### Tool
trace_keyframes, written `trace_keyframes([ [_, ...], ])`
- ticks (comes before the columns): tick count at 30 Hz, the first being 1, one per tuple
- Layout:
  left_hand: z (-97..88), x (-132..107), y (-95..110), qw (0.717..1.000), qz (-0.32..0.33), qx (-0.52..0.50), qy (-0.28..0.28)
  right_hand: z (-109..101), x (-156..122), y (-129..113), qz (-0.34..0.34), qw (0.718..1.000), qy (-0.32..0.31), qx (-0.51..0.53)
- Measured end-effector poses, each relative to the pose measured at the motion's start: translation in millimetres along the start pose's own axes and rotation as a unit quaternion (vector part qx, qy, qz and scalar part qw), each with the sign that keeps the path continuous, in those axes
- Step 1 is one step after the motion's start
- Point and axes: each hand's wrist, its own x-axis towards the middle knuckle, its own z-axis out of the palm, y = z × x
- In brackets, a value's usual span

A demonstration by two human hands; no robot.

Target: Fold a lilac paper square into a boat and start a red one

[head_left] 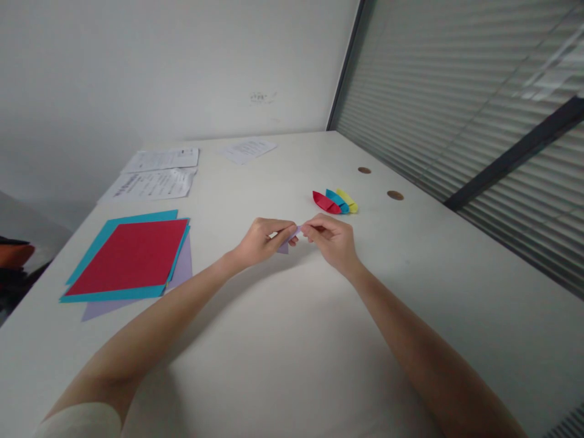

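Between my two hands is a small piece of folded purple paper point(283, 248), held just above the white table. My left hand point(268, 236) pinches it between thumb and fingers, and a purple corner hangs below that grip. Thumb and forefinger of my right hand point(329, 237) are closed on its right end, close to the left fingertips. Most of the paper is hidden by the fingers, so its full shape cannot be seen. Beyond my right hand lie three folded paper pieces side by side: a red one point(326, 202), a blue one point(337, 199) and a yellow one point(348, 201).
On the left of the table point(283, 340) is a stack of coloured sheets point(132, 255), red on top, with blue and purple edges showing. Printed papers point(152, 184) lie at the back left, another sheet point(249, 150) farther back. Blinds point(456, 91) border the right side.
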Motion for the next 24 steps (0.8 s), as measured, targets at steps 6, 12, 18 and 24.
trace_keyframes([
  [6,-1.5,3.0,3.1,0.999,-0.010,-0.031,-0.002,2.1,-4.2,0.3,-0.032,0.997,0.026,-0.066],
  [12,-0.7,4.0,4.2,0.990,-0.071,-0.125,-0.001,1.6,-3.1,0.5,-0.057,0.997,0.015,-0.057],
  [18,-1.8,4.7,4.4,0.962,-0.148,-0.229,-0.027,-0.9,-1.3,1.0,-0.051,0.997,0.008,-0.051],
  [24,-5.4,7.2,5.9,0.945,-0.193,-0.256,-0.066,-2.2,-0.1,4.8,0.011,0.998,0.051,-0.038],
])
